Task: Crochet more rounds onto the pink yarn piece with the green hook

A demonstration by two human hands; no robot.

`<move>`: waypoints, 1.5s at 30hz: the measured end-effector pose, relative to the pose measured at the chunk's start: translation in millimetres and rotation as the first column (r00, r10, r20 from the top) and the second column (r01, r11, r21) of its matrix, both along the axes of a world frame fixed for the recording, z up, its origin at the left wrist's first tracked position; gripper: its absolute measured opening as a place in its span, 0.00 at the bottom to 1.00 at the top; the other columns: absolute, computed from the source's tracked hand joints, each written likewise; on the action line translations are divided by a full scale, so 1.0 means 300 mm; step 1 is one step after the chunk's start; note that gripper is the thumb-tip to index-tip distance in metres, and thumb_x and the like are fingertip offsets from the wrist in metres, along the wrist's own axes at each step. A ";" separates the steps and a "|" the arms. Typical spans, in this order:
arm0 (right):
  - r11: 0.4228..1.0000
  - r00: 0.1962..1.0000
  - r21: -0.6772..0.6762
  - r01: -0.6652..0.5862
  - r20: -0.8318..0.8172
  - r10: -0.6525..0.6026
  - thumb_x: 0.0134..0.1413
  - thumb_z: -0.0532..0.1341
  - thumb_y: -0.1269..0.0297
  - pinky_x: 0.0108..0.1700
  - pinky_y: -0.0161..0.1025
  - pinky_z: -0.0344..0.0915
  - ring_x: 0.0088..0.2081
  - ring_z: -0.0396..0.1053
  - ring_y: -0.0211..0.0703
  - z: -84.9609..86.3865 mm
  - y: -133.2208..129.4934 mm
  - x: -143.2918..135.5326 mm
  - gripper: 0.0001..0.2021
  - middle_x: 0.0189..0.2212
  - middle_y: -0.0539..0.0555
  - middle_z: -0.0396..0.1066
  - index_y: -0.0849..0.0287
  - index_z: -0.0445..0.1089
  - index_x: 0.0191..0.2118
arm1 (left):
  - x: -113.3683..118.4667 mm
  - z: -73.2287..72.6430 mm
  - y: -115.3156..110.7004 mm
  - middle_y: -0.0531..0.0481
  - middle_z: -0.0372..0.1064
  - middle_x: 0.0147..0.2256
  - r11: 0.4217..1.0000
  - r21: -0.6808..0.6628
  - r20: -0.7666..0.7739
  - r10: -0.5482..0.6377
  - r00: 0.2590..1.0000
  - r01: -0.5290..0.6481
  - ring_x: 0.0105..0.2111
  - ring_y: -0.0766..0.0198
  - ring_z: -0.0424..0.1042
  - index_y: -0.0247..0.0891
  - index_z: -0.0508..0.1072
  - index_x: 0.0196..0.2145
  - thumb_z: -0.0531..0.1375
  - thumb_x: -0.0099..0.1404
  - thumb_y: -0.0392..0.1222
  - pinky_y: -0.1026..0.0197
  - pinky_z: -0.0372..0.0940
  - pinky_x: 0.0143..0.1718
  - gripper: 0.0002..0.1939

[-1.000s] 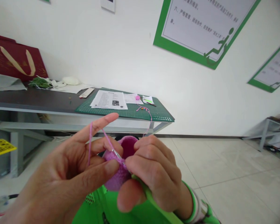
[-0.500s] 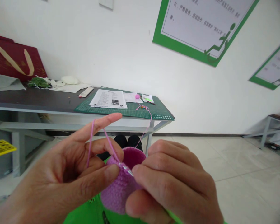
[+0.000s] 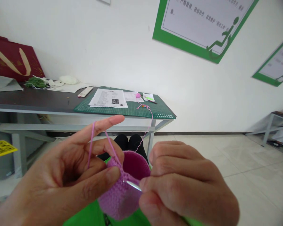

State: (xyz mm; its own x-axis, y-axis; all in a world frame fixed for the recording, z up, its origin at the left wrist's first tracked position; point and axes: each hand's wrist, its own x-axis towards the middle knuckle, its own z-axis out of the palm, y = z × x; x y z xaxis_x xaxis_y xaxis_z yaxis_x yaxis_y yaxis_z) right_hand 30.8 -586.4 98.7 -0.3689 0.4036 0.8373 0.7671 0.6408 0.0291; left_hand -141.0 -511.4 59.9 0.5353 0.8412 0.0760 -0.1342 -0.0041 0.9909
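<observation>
So the pink crochet piece is right in the middle, held up over the lap between both hands, a rounded cup sort of shape with its open side tipped up and away. Left hand has the near edge pinched between thumb and a bent finger, while its index finger sticks out pretty much straight with the pink yarn looped over it and running down to the rim. Right hand is curled nearly closed, thumb and forefinger clamped on a silver hook that points left at the stitches just below the rim. Honestly can't tell if the tip is through a loop or only resting against one, it's too small to make out. Below that there's a bright green top and dark-clad legs. Further off is a dark table with a green cutting mat on it, and on the mat some printed sheets plus a little pink ball. Over at the left end of the table a dark red bag sits near a green bundle.
</observation>
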 end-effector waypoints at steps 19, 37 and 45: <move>0.997 0.866 -0.031 0.067 -0.495 -0.073 0.59 0.57 0.67 0.24 0.35 0.57 0.21 0.57 0.28 -0.104 0.030 -0.078 0.15 0.19 0.45 0.63 0.61 0.61 0.21 | 0.012 0.047 -0.025 0.57 0.70 0.24 0.999 -0.032 -0.018 -0.020 1.000 0.020 0.16 0.70 0.63 0.61 0.59 0.58 0.70 0.50 0.45 0.71 0.59 0.15 0.41; 0.966 0.802 0.237 0.102 -0.594 0.061 0.60 0.52 0.69 0.23 0.34 0.55 0.21 0.54 0.31 -0.113 0.131 -0.105 0.17 0.16 0.46 0.52 0.58 0.51 0.20 | 0.075 0.068 -0.063 0.58 0.71 0.24 0.899 0.301 0.029 0.323 0.946 -0.317 0.13 0.67 0.66 0.61 0.57 0.60 0.67 0.51 0.40 0.69 0.63 0.12 0.41; 0.968 0.905 0.245 0.059 -0.422 0.051 0.55 0.56 0.75 0.22 0.34 0.50 0.20 0.47 0.30 -0.087 0.130 -0.068 0.19 0.16 0.44 0.48 0.59 0.48 0.18 | 0.074 0.051 -0.065 0.59 0.73 0.26 0.935 0.234 0.061 0.258 0.964 -0.265 0.15 0.66 0.68 0.64 0.57 0.59 0.66 0.53 0.37 0.69 0.64 0.14 0.41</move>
State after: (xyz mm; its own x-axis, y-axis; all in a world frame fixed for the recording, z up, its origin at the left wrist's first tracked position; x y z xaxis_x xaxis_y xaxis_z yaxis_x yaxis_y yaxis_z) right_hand 10.3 -547.6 72.6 0.0422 0.1653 0.9853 0.7447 0.6522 -0.1413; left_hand -118.9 -531.0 75.2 0.2936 0.9066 0.3033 -0.1251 -0.2781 0.9524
